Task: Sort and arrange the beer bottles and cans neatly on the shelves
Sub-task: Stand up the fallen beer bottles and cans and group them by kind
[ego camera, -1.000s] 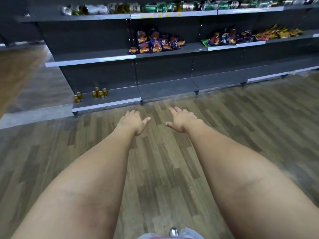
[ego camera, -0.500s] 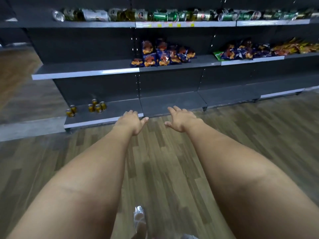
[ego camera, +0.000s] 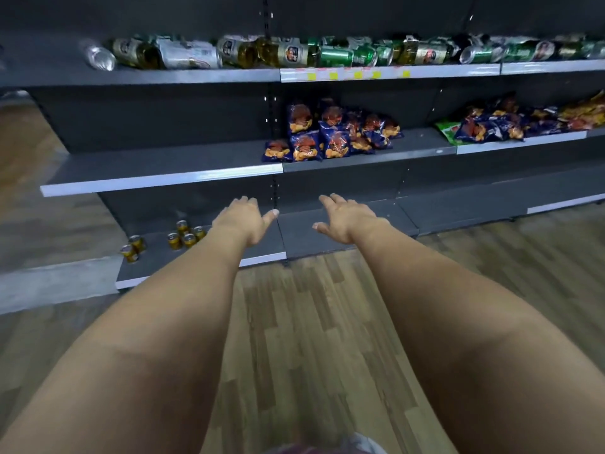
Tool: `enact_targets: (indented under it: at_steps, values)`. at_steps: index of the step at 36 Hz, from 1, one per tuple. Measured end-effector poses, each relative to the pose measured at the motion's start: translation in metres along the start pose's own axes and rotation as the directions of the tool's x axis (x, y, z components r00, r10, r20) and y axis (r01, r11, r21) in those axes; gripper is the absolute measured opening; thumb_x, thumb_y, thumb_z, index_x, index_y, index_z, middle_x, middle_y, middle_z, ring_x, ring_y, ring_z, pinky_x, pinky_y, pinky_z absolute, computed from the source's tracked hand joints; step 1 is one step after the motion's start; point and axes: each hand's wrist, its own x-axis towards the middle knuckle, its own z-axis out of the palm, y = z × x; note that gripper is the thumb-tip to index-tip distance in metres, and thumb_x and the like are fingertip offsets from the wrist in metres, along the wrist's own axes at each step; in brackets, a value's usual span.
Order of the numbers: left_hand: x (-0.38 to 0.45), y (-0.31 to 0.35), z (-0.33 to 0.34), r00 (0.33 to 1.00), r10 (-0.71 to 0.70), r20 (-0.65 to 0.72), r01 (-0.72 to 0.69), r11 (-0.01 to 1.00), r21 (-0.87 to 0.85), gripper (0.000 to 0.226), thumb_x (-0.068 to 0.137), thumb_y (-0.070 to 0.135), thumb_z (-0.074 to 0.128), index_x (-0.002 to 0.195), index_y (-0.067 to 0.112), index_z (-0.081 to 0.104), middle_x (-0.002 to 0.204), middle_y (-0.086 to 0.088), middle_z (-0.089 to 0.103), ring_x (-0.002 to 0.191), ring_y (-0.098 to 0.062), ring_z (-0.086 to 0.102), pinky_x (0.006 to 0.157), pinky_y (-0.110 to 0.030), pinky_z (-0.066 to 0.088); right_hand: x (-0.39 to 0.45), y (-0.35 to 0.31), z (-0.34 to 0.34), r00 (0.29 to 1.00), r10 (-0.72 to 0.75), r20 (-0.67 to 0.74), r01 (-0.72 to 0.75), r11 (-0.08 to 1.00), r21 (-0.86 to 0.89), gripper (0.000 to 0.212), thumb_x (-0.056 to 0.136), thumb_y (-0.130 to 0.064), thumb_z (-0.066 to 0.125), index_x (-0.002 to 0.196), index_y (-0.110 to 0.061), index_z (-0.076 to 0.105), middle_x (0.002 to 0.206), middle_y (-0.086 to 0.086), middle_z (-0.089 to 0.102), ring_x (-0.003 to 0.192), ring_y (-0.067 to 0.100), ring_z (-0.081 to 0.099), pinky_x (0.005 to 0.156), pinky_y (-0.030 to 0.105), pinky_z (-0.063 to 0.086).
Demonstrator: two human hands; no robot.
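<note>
Both our hands empty: left hand (ego camera: 241,221) and right hand (ego camera: 347,219), fingers loosely extended, mid-frame. Beer bottles and cans (ego camera: 294,54) lie toppled along the top shelf (ego camera: 209,76), upper frame, well apart from either palm.

the shelves (ego camera: 163,178) are dark grey with pale white front strips, and the top strip carries small yellow and pink tags (ego camera: 343,74). along the top lie green cans (ego camera: 337,56), silver-white cans (ego camera: 190,55) and amber bottles with white labels (ego camera: 137,54); the snack bags (ego camera: 330,139) are dark blue with orange and red print, one bag (ego camera: 448,132) green. the small cans (ego camera: 183,235) at the bottom are gold-yellow, and the floor (ego camera: 311,322) is brown wood-grain plank pattern.
</note>
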Motion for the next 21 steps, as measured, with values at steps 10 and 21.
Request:
enact_targets:
  at_steps: [10,21]
  values:
    - [0.129,-0.009,-0.027,0.995,-0.09,-0.039,0.089,0.996,-0.024,0.071,0.1,0.056,0.028,0.148,0.004,0.029,0.157,-0.011,0.025,0.143,-0.028,0.027,0.113,-0.042,0.028,0.148,0.013,-0.049,0.994,-0.098,-0.057,0.096,0.995,-0.035,0.072,0.1,-0.05,0.04,0.155,-0.017,0.009,0.162,0.007,0.009,0.143,0.034,0.023,0.113,0.047,0.026]
    - [0.289,0.039,-0.123,0.98,-0.078,-0.181,0.076,0.997,-0.017,0.071,0.101,0.053,0.028,0.154,0.006,0.017,0.163,-0.01,0.008,0.15,-0.023,0.009,0.12,-0.038,0.015,0.307,0.073,-0.153,0.977,-0.132,-0.168,0.121,0.99,-0.076,0.072,0.101,-0.051,0.037,0.156,-0.017,0.004,0.163,0.008,0.006,0.144,0.035,0.021,0.115,0.045,0.024]
